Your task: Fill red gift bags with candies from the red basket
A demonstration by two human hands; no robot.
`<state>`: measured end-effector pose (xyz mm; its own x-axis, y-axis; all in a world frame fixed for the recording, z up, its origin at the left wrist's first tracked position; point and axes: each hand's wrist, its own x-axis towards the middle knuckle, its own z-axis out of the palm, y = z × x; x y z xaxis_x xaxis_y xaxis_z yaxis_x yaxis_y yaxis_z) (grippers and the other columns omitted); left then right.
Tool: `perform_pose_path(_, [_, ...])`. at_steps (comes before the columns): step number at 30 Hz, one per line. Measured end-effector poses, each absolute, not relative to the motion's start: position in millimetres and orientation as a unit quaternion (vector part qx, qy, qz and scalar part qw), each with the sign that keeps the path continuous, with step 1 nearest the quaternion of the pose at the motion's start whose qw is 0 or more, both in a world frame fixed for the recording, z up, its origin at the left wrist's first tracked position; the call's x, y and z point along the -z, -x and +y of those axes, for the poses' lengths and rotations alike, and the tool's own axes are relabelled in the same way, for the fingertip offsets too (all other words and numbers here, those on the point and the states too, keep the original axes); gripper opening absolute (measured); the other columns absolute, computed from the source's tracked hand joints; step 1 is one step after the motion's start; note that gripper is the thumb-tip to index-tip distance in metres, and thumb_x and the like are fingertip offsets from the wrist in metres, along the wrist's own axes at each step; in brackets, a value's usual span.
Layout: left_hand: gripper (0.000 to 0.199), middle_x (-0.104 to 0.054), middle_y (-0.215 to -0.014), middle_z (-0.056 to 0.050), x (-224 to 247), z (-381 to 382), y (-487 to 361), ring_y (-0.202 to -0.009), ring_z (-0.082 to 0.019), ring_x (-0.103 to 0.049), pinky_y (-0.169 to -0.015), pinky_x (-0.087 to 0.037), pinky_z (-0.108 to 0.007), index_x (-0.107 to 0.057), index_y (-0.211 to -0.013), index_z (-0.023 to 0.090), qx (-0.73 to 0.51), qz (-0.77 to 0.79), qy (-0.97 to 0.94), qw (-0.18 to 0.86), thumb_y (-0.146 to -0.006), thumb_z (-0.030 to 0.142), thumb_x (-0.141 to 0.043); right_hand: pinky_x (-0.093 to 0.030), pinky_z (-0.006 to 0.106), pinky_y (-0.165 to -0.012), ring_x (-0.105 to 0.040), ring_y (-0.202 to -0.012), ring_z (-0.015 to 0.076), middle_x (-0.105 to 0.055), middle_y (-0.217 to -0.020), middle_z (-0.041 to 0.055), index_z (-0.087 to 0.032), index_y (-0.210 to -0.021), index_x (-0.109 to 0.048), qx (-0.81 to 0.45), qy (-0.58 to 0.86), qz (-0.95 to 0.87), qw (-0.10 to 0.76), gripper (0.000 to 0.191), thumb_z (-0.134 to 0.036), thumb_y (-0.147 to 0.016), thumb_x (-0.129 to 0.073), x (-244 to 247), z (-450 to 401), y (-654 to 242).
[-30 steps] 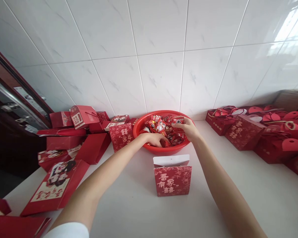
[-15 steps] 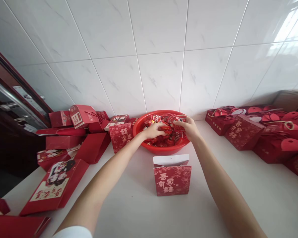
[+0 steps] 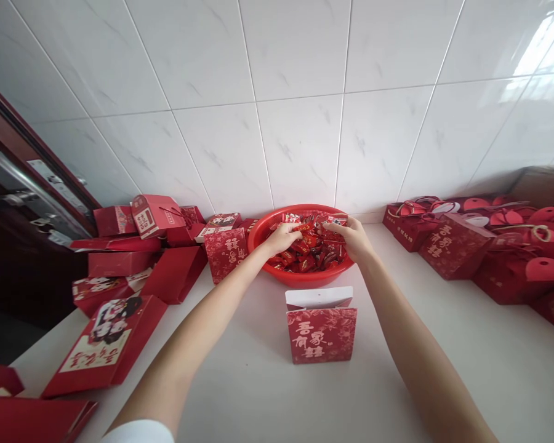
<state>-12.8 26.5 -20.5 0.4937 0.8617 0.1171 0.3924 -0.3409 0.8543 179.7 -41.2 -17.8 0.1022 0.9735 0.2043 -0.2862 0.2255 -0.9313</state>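
Note:
A round red plastic basket [image 3: 300,282] against the tiled wall holds many red-wrapped candies [image 3: 307,263]. Over its left part, my left hand [image 3: 284,238] has thumb and fingers pinched on a red-wrapped candy [image 3: 303,227]. My right hand [image 3: 354,238] is at the basket's right side, its fingers closed on a red packet [image 3: 336,223]. Nearer to me, a red gift box [image 3: 322,335] with pale characters stands upright on the white table, its top open and a white inner flap raised.
Red boxes [image 3: 175,271], some lying flat, crowd the left side, with a large one [image 3: 99,347] nearer me. Filled-looking red boxes [image 3: 457,246] with cords line the right. A dark door with a metal handle [image 3: 23,184] is at far left.
My left hand's fingers have drawn together from a spread pose and now pinch a candy. My right hand has barely moved, still with the packet. The standing box is unchanged.

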Motion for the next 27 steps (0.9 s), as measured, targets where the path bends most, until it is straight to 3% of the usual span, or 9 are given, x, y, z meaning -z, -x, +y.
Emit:
perform_pose_path(6, [0.015, -0.073, -0.085, -0.002, 20.7, 27.2, 12.8, -0.085, -0.020, -0.067, -0.082, -0.052, -0.031, -0.072, -0.086, 0.015, -0.318, 0.424, -0.739, 0.416, -0.080, 0.022, -0.061, -0.062, 0.038, -0.075, -0.075, -0.078, 0.0254, -0.077, -0.080, 0.0036, -0.021, -0.080, -0.073, -0.489, 0.379, -0.464, 0.634, 0.030, -0.035, -0.058, -0.088, 20.2, -39.9, -181.0])
perform_pose_path(11, [0.021, -0.075, -0.096, -0.005, 19.8, 26.6, 12.5, -0.097, -0.023, -0.066, -0.091, -0.051, -0.034, -0.074, -0.097, 0.014, -0.321, 0.409, -0.740, 0.426, -0.079, 0.022, -0.065, -0.062, 0.036, -0.075, -0.074, -0.077, 0.0237, -0.077, -0.080, 0.0032, -0.021, -0.081, -0.074, -0.491, 0.378, -0.455, 0.639, 0.030, -0.033, -0.058, -0.087, 19.5, -40.2, -180.3])
perform_pose_path(18, [0.039, -0.075, -0.100, -0.004, 17.9, 25.0, 10.6, -0.100, -0.022, -0.065, -0.094, -0.050, -0.033, -0.074, -0.113, 0.016, -0.315, 0.445, -0.729, 0.414, -0.079, 0.014, -0.055, -0.062, 0.036, -0.074, -0.074, -0.077, 0.0230, -0.077, -0.079, 0.0030, -0.020, -0.081, -0.073, -0.492, 0.383, -0.455, 0.636, 0.029, -0.031, -0.057, -0.087, 17.3, -41.1, -179.6])
perform_pose_path(23, [0.043, -0.073, -0.107, -0.004, 15.9, 25.1, 12.7, -0.095, -0.018, -0.065, -0.092, -0.050, -0.030, -0.071, -0.119, 0.016, -0.308, 0.427, -0.745, 0.409, -0.081, 0.012, -0.050, -0.062, 0.034, -0.072, -0.073, -0.075, 0.0224, -0.077, -0.079, 0.0035, -0.020, -0.078, -0.074, -0.497, 0.373, -0.467, 0.630, 0.023, -0.031, -0.060, -0.085, 17.8, -41.2, -180.0])
perform_pose_path(27, [0.040, -0.073, -0.100, -0.005, 17.9, 26.3, 13.1, -0.088, -0.017, -0.065, -0.086, -0.051, -0.028, -0.070, -0.118, 0.015, -0.310, 0.417, -0.754, 0.401, -0.081, 0.014, -0.055, -0.062, 0.036, -0.074, -0.073, -0.076, 0.0234, -0.077, -0.081, 0.0038, -0.021, -0.078, -0.074, -0.499, 0.372, -0.466, 0.629, 0.024, -0.032, -0.060, -0.086, 16.8, -42.2, -179.6])
